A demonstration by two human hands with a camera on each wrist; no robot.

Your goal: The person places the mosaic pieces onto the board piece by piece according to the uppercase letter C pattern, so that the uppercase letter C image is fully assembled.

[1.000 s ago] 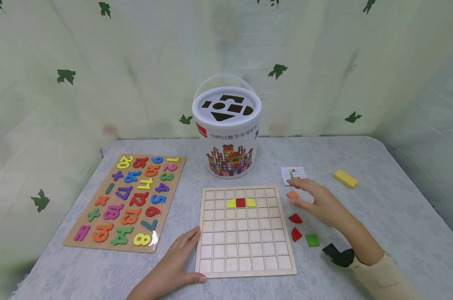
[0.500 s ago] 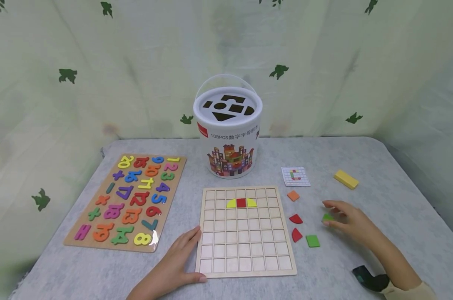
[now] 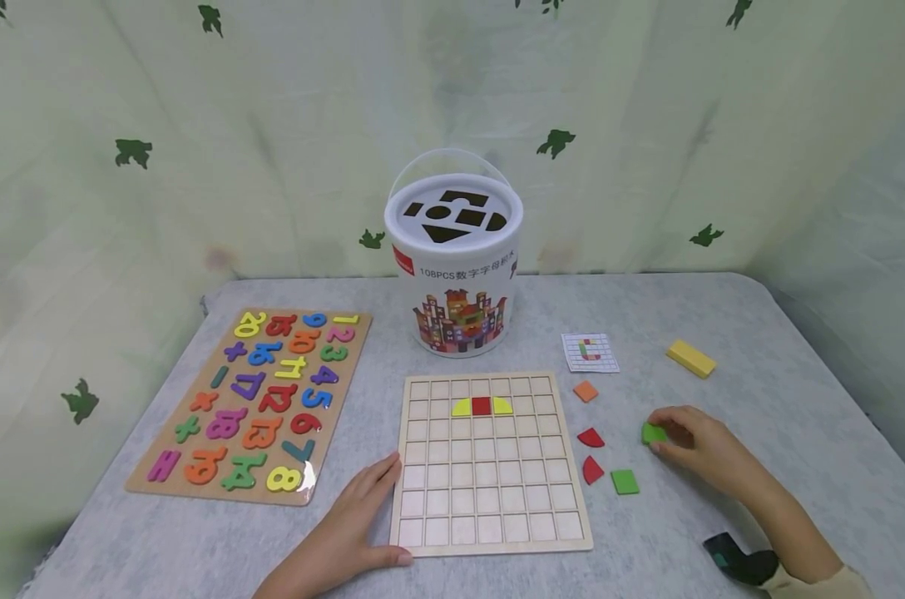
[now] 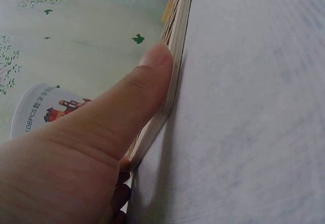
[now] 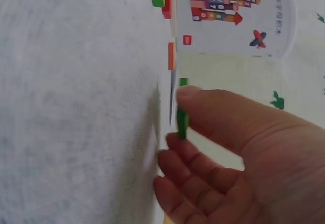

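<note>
Right hand: fingers pinch a green tile at the right. Left hand: straight fingers rest against the grid board, near-left corner.

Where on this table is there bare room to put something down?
Bare grey table lies behind the yellow block and between the number puzzle board and the wooden grid board. It is crowded right of the grid: orange tile, red pieces, green square, right hand.
</note>
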